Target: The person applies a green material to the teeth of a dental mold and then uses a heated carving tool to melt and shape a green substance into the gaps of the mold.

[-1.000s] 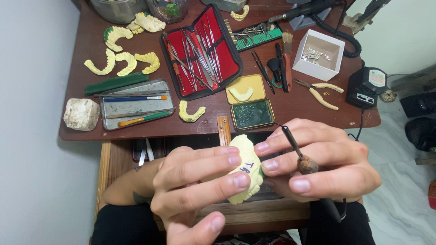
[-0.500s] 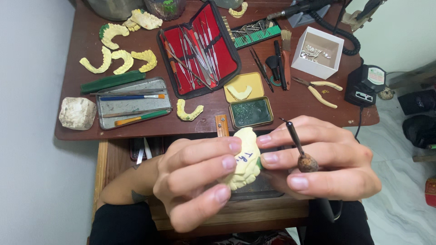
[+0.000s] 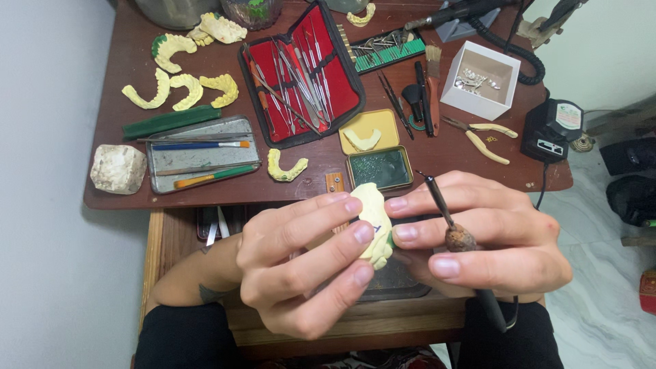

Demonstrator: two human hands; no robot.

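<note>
A pale yellow plaster dental cast (image 3: 374, 222) sits between both hands, low in the head view over an open drawer. My left hand (image 3: 301, 263) grips the cast from the left with its fingertips. My right hand (image 3: 488, 236) touches the cast's right side and also holds a thin dark tool with a brown bulbous handle (image 3: 454, 229), tip pointing up and away. Much of the cast is hidden by my fingers.
On the brown table (image 3: 123, 89) lie several yellow casts (image 3: 181, 87), an open red instrument case (image 3: 301, 72), a metal tray with brushes (image 3: 201, 152), a yellow tin (image 3: 376, 150), a white box (image 3: 480, 78), pliers (image 3: 482, 137) and a black power unit (image 3: 550, 130).
The cast has been turned in my fingers so less of it shows, and both hands have shifted slightly. The tool stays in my right hand.
</note>
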